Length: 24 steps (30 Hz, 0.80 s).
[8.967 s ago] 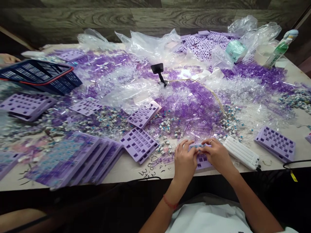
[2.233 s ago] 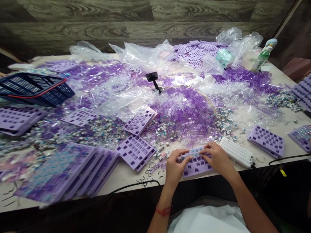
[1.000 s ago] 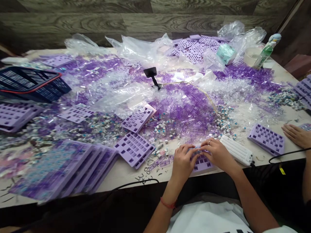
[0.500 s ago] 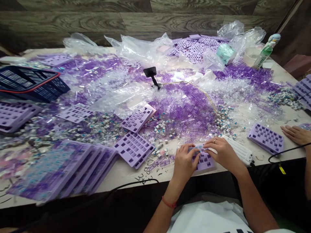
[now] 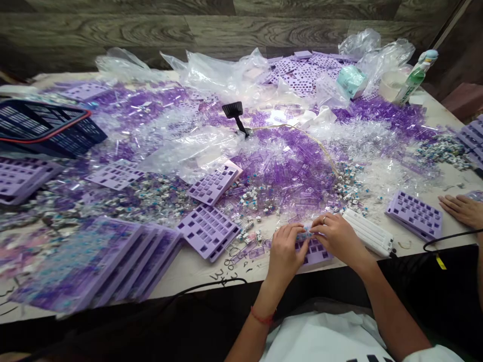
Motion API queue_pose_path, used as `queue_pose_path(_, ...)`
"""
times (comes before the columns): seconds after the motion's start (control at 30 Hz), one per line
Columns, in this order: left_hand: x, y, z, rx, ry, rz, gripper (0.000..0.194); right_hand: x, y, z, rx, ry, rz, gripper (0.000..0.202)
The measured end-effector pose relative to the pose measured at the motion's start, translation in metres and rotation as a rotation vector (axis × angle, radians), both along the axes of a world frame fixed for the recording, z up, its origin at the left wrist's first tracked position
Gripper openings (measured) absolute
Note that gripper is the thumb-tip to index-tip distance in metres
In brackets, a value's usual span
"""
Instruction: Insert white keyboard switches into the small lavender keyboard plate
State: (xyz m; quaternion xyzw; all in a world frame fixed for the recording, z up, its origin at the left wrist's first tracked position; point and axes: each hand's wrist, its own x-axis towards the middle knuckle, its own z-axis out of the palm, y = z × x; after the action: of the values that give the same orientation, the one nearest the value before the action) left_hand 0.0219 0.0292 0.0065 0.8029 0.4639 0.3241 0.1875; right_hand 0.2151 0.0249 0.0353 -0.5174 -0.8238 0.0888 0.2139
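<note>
A purple plate with square openings [image 5: 317,252] lies at the front edge of the table. On its left side is my left hand [image 5: 286,246], its fingers bent over the plate's upper part. My right hand [image 5: 337,238], with a ring on one finger, reaches over the plate from the right, its fingertips close to those of my left hand. Small clear and blue pieces [image 5: 306,232] show between the fingertips. Both hands have bent, pinching fingers, and whatever they hold is too small to name. A white ribbed block [image 5: 368,233] lies right of my right hand.
Stacked purple plates [image 5: 209,231] and filled plates [image 5: 86,261] lie left. Purple clear pieces [image 5: 290,161] and small switches [image 5: 352,183] cover the middle. Further out are a blue basket [image 5: 49,128], black brush [image 5: 236,116], green bottle [image 5: 413,83] and another person's hand [image 5: 462,208].
My right hand has shifted slightly left and up, closer to my left hand, uncovering more of the white block. My left hand stays nearly in place.
</note>
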Motion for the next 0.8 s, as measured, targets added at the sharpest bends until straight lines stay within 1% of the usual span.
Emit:
queue_pose_path(0.13, 0.000, 0.000, 0.000, 0.009, 0.006, 0.002, 0.020, -0.001, 0.000, 0.001, -0.025, -0.012, -0.026, 0.015)
queue_pose_path(0.33, -0.001, 0.001, -0.002, 0.001, -0.008, 0.000, 0.019, -0.001, 0.003, 0.003, -0.081, -0.032, -0.015, 0.014)
queue_pose_path(0.47, -0.001, 0.001, -0.002, -0.012, -0.006, -0.004, 0.016, -0.002, 0.005, 0.006, -0.132, -0.073, 0.001, 0.013)
queue_pose_path(0.6, -0.001, 0.001, -0.002, -0.010, -0.006, -0.004, 0.020, -0.003, 0.007, 0.010, -0.182, -0.105, 0.013, 0.012)
queue_pose_path(0.8, -0.001, 0.001, -0.002, -0.013, -0.011, -0.006, 0.019, -0.008, 0.008, 0.017, -0.277, -0.159, -0.022, 0.014)
